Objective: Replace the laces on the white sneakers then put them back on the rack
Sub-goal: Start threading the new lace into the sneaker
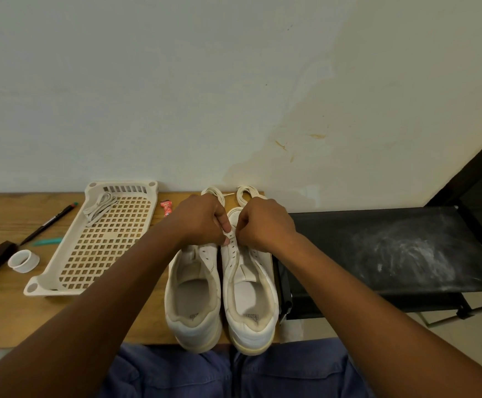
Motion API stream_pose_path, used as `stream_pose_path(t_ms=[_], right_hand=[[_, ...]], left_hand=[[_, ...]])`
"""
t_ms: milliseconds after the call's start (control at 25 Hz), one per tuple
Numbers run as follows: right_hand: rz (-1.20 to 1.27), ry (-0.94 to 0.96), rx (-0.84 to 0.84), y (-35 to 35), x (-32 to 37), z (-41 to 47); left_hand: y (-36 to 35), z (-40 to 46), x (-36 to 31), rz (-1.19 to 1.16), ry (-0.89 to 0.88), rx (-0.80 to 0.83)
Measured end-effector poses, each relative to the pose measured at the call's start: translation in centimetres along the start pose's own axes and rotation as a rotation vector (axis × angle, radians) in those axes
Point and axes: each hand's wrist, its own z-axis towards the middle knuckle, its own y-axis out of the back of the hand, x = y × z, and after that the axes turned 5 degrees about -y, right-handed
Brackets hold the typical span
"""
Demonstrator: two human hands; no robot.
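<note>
Two hands work close together over a pair of white sneakers on a wooden table. Left hand point(202, 219) and right hand point(262, 222), fingers curled, both pinch lace ends at the front eyelets of the right sneaker point(248, 280), knuckles nearly touching. Left sneaker point(193, 294) sits just below the left hand, touching its mate, heels toward the person. Loose white laces point(247, 193) coil just beyond both hands, by the wall. Left of the left hand: perforated plastic tray point(90, 254) w/ another lace bundle point(99, 208). Right of the right hand: black rack shelf point(391, 248).
</note>
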Motion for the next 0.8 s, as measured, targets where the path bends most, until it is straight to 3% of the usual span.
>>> stream_pose_path(t_ms=[360, 800], right_hand=[[-0.097, 0.030, -0.032, -0.1, 0.3, -0.8], [0.172, -0.263, 0.089, -0.6, 0.1, 0.6]], left_hand=[[0.1, -0.1, -0.1, 0.012, -0.019, 0.023], [0.0, 0.1, 0.7, -0.070, 0.016, 0.032]])
